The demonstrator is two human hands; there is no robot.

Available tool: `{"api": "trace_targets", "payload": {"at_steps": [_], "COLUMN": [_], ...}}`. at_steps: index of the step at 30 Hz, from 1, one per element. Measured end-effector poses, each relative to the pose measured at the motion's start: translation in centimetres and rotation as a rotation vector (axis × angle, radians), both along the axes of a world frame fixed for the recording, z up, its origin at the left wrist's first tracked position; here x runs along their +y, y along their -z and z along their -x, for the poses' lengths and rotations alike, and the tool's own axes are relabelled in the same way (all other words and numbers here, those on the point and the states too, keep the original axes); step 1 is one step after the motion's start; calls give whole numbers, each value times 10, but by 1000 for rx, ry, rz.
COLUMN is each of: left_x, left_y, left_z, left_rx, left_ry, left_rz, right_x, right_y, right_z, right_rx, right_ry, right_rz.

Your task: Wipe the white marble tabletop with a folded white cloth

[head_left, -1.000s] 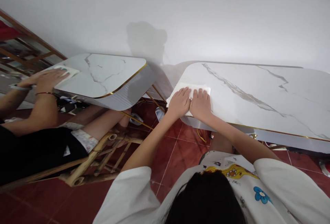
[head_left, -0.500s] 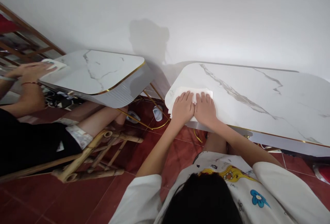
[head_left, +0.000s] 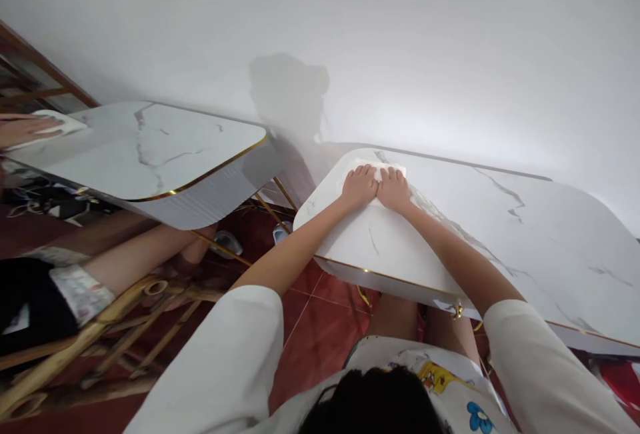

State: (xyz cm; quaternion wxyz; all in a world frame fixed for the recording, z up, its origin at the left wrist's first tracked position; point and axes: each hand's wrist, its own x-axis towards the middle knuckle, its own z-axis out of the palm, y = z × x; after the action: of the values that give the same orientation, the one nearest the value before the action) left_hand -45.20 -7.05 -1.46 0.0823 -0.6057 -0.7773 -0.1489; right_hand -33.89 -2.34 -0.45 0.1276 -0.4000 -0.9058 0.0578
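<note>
My two hands flat on the white folded cloth (head_left: 383, 166)
My left hand (head_left: 359, 187) and right hand (head_left: 395, 189) lie side by side, touching, fingers released and stretched flat, pressing the cloth onto the white marble-patterned desk with a gold rim (head_left: 500, 234), at the desk's far left corner.

No readable text, label or number anywhere; shirt (head_left: 440, 381) print seems cartoon figures only, no lettering.
</note>
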Motion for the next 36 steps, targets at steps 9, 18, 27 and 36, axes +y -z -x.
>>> {"api": "trace_targets", "payload": {"at_steps": [9,18,27,36], "left_x": [74,111,137,122], "left_y": [0,2,5,9], "left_z": [31,46,29,13], "left_rx": [-1,35,46,26], "left_ry": [-1,9,118,150], "left_rz": [-17,-14,-30,-38], "right_x": [73,104,120,99], "right_y": [-1,-2,3,9], "right_z": [31,41,21,5], "right_rx": [22,31,64,85], "right_ry": [8,6,90,145], "right_rz": [25,-18,-29,-67]}}
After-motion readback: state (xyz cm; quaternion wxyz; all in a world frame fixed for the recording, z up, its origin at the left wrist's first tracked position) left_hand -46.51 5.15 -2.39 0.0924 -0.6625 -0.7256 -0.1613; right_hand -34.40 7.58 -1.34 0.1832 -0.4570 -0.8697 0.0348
